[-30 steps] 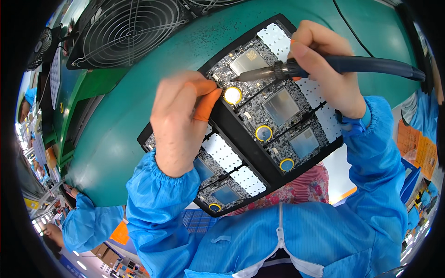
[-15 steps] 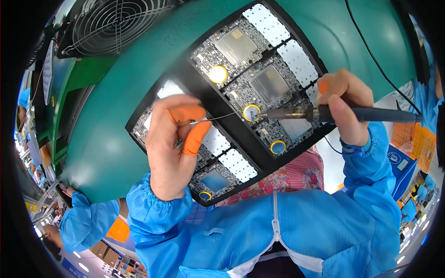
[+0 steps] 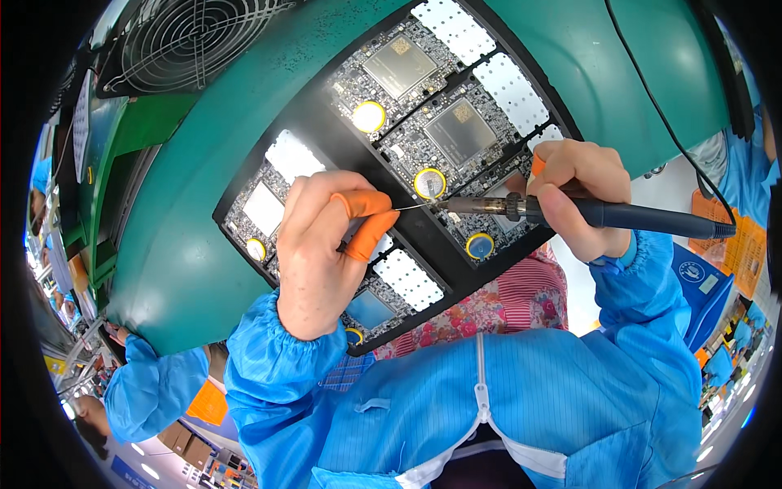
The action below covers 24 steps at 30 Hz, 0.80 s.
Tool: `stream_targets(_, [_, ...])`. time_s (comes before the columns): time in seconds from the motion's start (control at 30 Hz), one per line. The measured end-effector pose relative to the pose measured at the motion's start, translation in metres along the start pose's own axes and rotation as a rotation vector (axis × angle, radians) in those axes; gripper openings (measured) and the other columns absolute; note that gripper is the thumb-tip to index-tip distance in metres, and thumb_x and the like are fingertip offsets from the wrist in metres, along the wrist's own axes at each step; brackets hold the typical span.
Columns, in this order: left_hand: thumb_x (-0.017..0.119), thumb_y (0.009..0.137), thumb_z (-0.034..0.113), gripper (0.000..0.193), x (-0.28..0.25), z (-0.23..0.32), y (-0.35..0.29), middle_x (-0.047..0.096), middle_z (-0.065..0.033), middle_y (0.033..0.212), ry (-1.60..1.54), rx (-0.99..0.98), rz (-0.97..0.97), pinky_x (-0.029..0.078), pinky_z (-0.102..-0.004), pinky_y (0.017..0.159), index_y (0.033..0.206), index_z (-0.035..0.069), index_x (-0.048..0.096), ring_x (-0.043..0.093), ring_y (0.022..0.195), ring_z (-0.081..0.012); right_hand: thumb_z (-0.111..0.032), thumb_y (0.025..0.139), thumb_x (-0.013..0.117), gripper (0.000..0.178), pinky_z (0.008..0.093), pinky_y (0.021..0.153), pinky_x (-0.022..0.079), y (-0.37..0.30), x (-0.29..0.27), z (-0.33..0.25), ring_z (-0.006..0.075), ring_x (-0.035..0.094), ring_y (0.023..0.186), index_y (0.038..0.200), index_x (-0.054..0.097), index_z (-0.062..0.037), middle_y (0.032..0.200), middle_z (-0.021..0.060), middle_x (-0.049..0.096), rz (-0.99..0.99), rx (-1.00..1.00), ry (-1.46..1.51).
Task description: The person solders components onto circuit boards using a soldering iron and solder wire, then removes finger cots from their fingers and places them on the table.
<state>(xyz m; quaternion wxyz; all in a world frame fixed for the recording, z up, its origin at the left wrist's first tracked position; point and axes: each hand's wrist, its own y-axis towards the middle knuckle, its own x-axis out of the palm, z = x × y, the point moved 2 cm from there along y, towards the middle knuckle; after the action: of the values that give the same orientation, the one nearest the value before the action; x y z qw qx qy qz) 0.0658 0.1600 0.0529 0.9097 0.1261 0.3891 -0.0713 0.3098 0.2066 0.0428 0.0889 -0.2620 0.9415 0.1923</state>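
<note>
My left hand [image 3: 330, 244], with orange finger cots on thumb and forefinger, pinches a thin solder wire [image 3: 414, 205]. The wire reaches right, to the tip of a soldering iron [image 3: 586, 213]. My right hand [image 3: 582, 191] grips the iron's dark handle, an orange cot showing on one finger. Iron tip and wire end meet just below a round yellow-rimmed coin cell [image 3: 430, 184] on a circuit board [image 3: 462, 133]. Several such boards lie in two rows in a black tray [image 3: 444, 253]. My left hand covers part of the left row.
A green mat [image 3: 175, 261] spreads under the tray. At the upper left stands a fan [image 3: 199, 45] with a wire guard. The iron's black cable [image 3: 652, 90] loops at the right. Blue and orange bins [image 3: 725, 232] stand farther right. Another person in blue [image 3: 155, 391] is at lower left.
My left hand has moved right, bringing the wire to the iron's tip. My right hand and iron have shifted slightly left. The tray has slid slightly left and up in view.
</note>
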Motion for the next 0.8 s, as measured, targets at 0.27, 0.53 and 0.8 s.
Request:
stream_targets(0.27, [0.075, 0.065, -0.004, 0.019, 0.0034, 0.0026, 0.0039, 0.06, -0.0082, 0.087, -0.025, 0.035, -0.003, 0.045, -0.031, 0.069, 0.08, 0.0, 0.064, 0.056, 0.081, -0.0234, 0.0, 0.077, 0.058, 0.015, 0.0285, 0.042, 0.029, 0.0037, 0.0005, -0.0024, 0.0154, 0.043, 0.044, 0.069, 0.045, 0.0, 0.057, 0.0063, 0.042, -0.013, -0.012, -0.023])
stream_targets(0.53, [0.077, 0.063, -0.003, 0.022, 0.0039, 0.0009, 0.0067, 0.06, -0.0087, 0.089, -0.035, 0.079, -0.07, 0.047, -0.0322, 0.068, 0.08, -0.001, 0.064, 0.056, 0.084, -0.0243, -0.002, 0.079, 0.058, 0.017, 0.0283, 0.042, 0.029, 0.0044, 0.0027, -0.0044, 0.015, 0.042, 0.043, 0.068, 0.045, -0.0008, 0.057, 0.0061, 0.044, 0.001, 0.033, -0.023])
stream_targets(0.8, [0.075, 0.066, 0.021, 0.043, -0.003, -0.0024, 0.0076, 0.055, -0.005, 0.111, 0.331, 0.283, -0.206, 0.043, -0.034, 0.067, 0.108, 0.015, 0.068, 0.052, 0.078, -0.0217, -0.007, 0.079, 0.057, 0.014, 0.0285, 0.044, 0.034, 0.0049, -0.0009, 0.0003, 0.0153, 0.044, 0.048, 0.07, 0.048, -0.0005, 0.061, 0.0081, 0.05, -0.028, 0.023, -0.045])
